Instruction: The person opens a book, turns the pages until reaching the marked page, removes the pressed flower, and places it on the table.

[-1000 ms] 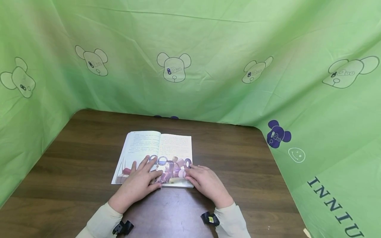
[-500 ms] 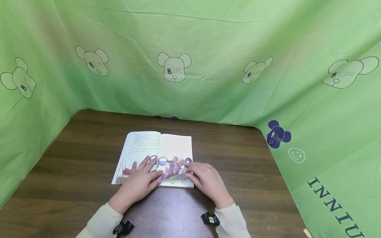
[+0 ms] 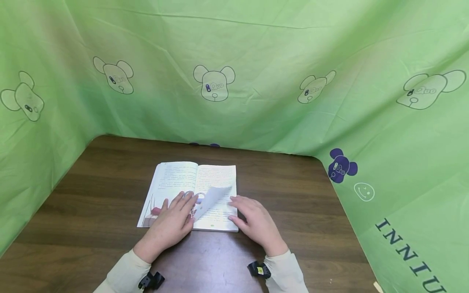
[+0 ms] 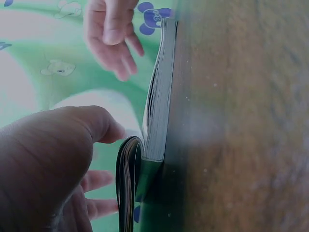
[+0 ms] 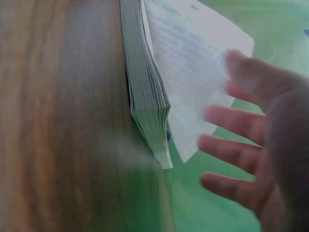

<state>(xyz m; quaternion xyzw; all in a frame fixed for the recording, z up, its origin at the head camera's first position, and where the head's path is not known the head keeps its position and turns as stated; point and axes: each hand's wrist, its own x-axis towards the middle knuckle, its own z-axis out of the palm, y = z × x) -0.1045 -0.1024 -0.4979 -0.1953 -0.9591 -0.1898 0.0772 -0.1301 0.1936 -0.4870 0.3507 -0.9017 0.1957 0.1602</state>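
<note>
An open book (image 3: 172, 175) lies on the wooden table in the head view, printed text on both pages. My left hand (image 3: 170, 224) rests across its lower left page and near the gutter, fingers spread. One leaf (image 3: 211, 200) on the right side stands partly lifted and curls toward the left, baring text underneath. Beside the book's right edge is my right hand (image 3: 256, 221), its fingers loosely bent with nothing gripped. The right wrist view shows the raised leaf (image 5: 193, 72) behind the spread fingers of that right hand (image 5: 265, 135); whether a fingertip touches it I cannot tell.
Brown wooden tabletop (image 3: 293, 195) surrounds the book. Green cloth (image 3: 256, 122) with mouse-head drawings hangs behind the table and along both sides. A black band (image 3: 258, 269) sits at the right wrist, another black band (image 3: 151, 280) at the left.
The right-hand leaf, earlier lying nearly flat with a coloured picture showing, has risen and curled leftward. My right hand's fingers have come off it. The left hand shifts only slightly.
</note>
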